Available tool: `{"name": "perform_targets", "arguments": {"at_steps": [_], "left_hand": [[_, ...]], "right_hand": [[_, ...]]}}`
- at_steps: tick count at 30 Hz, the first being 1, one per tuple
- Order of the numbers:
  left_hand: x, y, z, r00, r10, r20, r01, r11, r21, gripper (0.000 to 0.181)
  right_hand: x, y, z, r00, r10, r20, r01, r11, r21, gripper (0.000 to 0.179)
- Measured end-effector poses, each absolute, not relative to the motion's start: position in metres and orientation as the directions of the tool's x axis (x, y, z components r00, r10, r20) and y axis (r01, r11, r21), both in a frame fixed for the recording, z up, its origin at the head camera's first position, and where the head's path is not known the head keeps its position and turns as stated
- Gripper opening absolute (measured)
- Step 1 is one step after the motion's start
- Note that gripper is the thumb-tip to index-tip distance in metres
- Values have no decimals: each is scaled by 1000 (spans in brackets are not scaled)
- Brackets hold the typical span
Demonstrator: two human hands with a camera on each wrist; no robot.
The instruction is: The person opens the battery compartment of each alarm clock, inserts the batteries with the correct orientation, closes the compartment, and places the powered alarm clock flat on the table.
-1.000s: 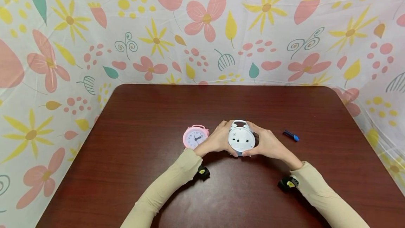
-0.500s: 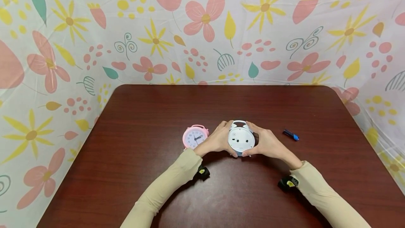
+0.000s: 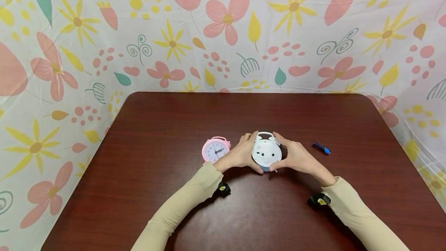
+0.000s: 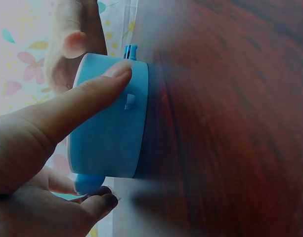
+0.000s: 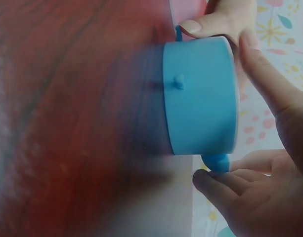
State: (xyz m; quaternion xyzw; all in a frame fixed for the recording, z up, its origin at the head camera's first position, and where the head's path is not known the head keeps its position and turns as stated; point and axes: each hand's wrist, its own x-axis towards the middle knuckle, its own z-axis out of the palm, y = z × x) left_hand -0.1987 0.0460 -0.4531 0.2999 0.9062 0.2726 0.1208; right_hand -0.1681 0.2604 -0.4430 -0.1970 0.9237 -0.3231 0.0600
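Note:
Face down on the table, a light blue alarm clock [image 3: 266,154] shows its white back and top handle in the head view. My left hand [image 3: 242,153] grips its left side, thumb near the bottom and fingers up by the bell. On the opposite side my right hand [image 3: 294,158] holds it the same way. The left wrist view shows the clock's blue side wall [image 4: 107,133] with the left thumb across it. From the right wrist, the blue casing [image 5: 200,98] appears close over the tabletop, fingers beside a bell. The clock's dial is hidden.
A pink alarm clock [image 3: 215,150], dial up, lies just left of my left hand, partly covered by the wrist. A dark blue marker-like object with a bright blue end [image 3: 321,148] lies to the right. A floral cloth hangs behind the brown table [image 3: 174,115].

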Motion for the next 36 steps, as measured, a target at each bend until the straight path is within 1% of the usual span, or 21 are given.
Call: {"name": "perform_targets", "arguments": {"at_steps": [3,6,9,11,13,15,18,24,26,30,36], "left_hand": [[-198,46,-454,-793,606,-64,477,682,554,133],[-198,47,-454,-792,607,-64,476,681,557,137],[-198,47,-453,-787,616,-43,485,660,574,138],[-198,47,-452,-776,630,-26,502,643,578,137],[-199,47,-451,-757,653,-12,525,620,583,135],[-199,48,-450,-736,677,-6,549,603,579,134],[-200,48,-450,-714,700,-2,577,590,565,132],[-201,50,-449,-696,718,-9,601,589,540,127],[-201,50,-449,-690,723,-20,601,589,540,126],[-201,50,-449,-690,723,-37,597,597,535,124],[-201,51,-449,-691,721,-49,596,607,526,124]], "right_hand": [[-169,261,-442,-925,-370,83,-341,716,-609,91],[-170,262,-442,-928,-298,224,-373,722,-583,64],[-171,261,-442,-894,-211,395,-412,733,-542,41],[-171,261,-441,-862,-175,475,-433,741,-513,32],[-171,259,-439,-838,-169,518,-455,741,-494,27],[-171,258,-438,-826,-193,530,-481,733,-482,23],[-169,254,-436,-815,-267,514,-525,716,-461,19],[-161,246,-435,-812,-427,397,-576,692,-434,20],[-158,244,-434,-805,-465,368,-589,700,-403,23],[-156,241,-434,-790,-508,344,-609,720,-333,28],[-156,240,-435,-774,-539,331,-628,722,-292,30]]}}
